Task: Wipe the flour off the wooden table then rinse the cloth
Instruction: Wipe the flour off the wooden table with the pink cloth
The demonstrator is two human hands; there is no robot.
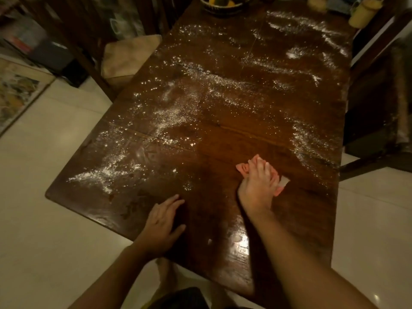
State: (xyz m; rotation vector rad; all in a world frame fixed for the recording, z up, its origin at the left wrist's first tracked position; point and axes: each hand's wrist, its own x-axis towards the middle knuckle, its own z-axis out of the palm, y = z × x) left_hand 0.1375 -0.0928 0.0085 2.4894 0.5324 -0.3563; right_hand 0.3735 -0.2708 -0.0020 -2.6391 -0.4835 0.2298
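The pink cloth, soft and crumpled with a paler corner poking out at 4 o'clock, lies flat on the wooden table, about 5 o'clock from the tabletop's middle. The right hand presses down on it, fingers long, straight and close together. The wood around the cloth is dark, glossy and streaked damp. At 8 o'clock from the cloth, the left hand rests palm-down near the table's near edge, fingers straight and slightly spread. White flour lies in powdery, grainy smears from 9 o'clock round to 2 o'clock. At 12 o'clock on the far edge sits a round woven basket of fruit. A chair with a tan square cushion stands at 10 o'clock on pale glossy floor tiles.
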